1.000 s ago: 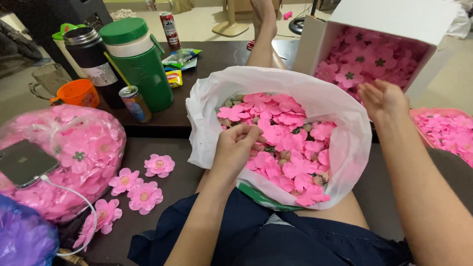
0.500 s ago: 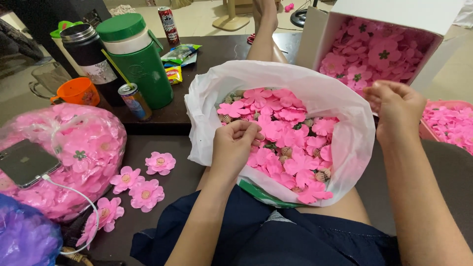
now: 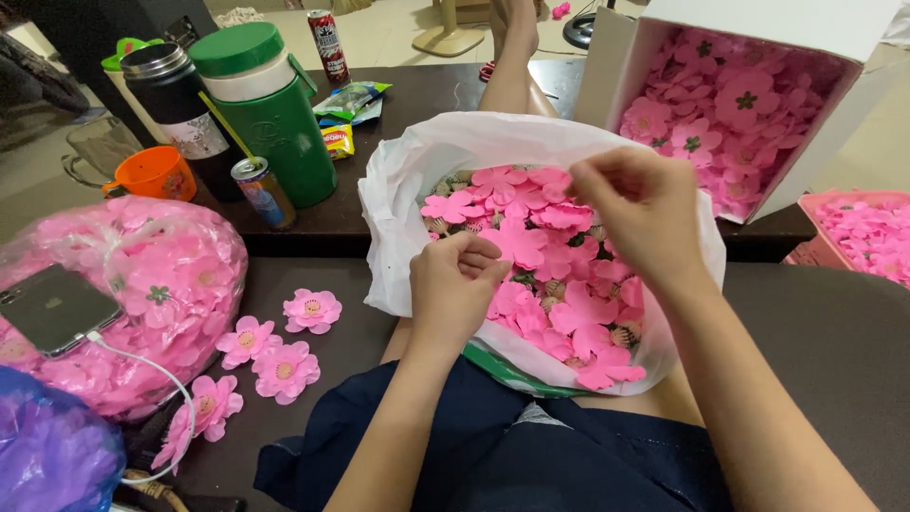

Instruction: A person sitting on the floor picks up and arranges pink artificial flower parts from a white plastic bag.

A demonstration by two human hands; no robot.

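Note:
A white plastic bag [image 3: 403, 180] lies open on my lap, full of pink fabric flower petals [image 3: 559, 284]. My left hand [image 3: 455, 289] rests inside the bag at its near left side. Its fingers are curled around a pink flower piece. My right hand [image 3: 640, 213] hovers over the middle of the bag, thumb and fingers pinched together at a pink petal on top of the heap. What sits between the fingertips is blurred.
An open white box [image 3: 607, 66] of finished pink flowers stands behind the bag. A pink basket [image 3: 806, 251] is at right. Left: a clear bag of flowers [image 3: 152, 284] with a phone [image 3: 52, 308], loose flowers [image 3: 284, 346], a green jug [image 3: 275, 123], a thermos [image 3: 175, 104], an orange cup [image 3: 152, 175], a can [image 3: 261, 190].
My right hand has moved from near the white box leftward and down over the bag, with its fingers now pinched. My left hand has stayed in the bag, fingers curled tighter.

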